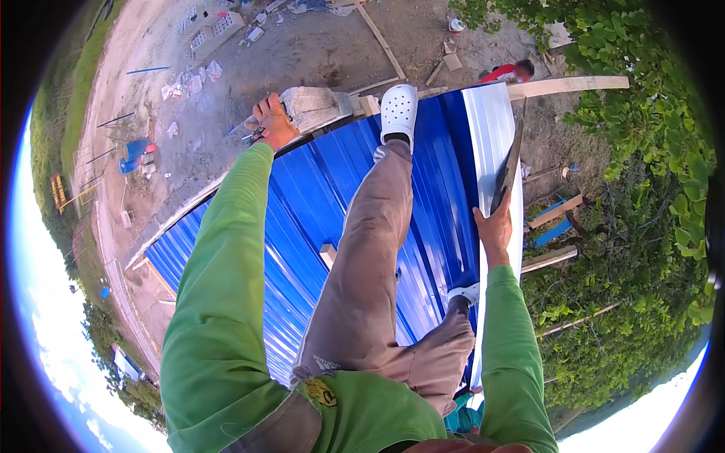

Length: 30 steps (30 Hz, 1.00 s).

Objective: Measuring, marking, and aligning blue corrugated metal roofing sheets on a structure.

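My left hand (273, 121) is at the roof's far left edge, beside a rough grey block (313, 108), fingers bent round something too small to make out. My right hand (492, 230) grips a long dark tapered piece (507, 162) lying along the white ridged metal strip (483, 124). Blue corrugated sheets (310, 219) lie beneath me. My white clogged foot (399, 109) rests at the far edge of the blue sheets; my other foot (462, 294) is beside the white strip. A short wooden piece (328, 255) shows beside my leg.
A person in red (506, 73) is below beyond the edge, and someone in teal (463, 417) is behind me. A curved plank (566, 84) juts right near leafy trees (619, 317). The dirt ground (181, 143) below holds timber, hollow blocks (211, 34) and scattered debris.
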{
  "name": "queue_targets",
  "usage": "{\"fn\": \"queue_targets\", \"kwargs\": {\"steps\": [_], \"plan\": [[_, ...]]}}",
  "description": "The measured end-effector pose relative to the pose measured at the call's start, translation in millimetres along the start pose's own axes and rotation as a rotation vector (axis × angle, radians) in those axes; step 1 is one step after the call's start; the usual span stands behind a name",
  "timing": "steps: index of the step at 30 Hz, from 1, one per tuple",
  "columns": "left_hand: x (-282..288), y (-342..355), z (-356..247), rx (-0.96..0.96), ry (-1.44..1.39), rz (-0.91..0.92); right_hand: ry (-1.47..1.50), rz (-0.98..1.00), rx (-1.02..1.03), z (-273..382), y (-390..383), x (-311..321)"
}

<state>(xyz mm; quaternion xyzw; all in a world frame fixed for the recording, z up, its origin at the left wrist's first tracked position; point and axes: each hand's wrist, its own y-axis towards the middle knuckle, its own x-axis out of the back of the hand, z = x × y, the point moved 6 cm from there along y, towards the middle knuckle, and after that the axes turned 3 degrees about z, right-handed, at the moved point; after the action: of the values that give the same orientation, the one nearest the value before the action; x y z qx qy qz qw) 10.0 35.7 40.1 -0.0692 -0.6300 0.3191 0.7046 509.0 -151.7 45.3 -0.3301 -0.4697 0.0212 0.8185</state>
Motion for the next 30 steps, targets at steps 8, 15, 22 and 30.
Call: {"fn": "queue_targets", "kwargs": {"steps": [8,15,22,30], "plan": [[-6,-4,-6,-0.059,-0.011,-0.010,0.107,-0.031,-0.075,-13,-12,10],[-7,-3,20,-0.077,0.015,-0.094,0.228,-0.106,-0.132,-39,-11,84],[-6,-4,31,-0.121,0.025,-0.115,0.285,-0.104,-0.130,-90,63,170],[14,-8,46,-0.216,-0.005,-0.157,0.016,-0.081,-0.190,-107,168,213]]}}
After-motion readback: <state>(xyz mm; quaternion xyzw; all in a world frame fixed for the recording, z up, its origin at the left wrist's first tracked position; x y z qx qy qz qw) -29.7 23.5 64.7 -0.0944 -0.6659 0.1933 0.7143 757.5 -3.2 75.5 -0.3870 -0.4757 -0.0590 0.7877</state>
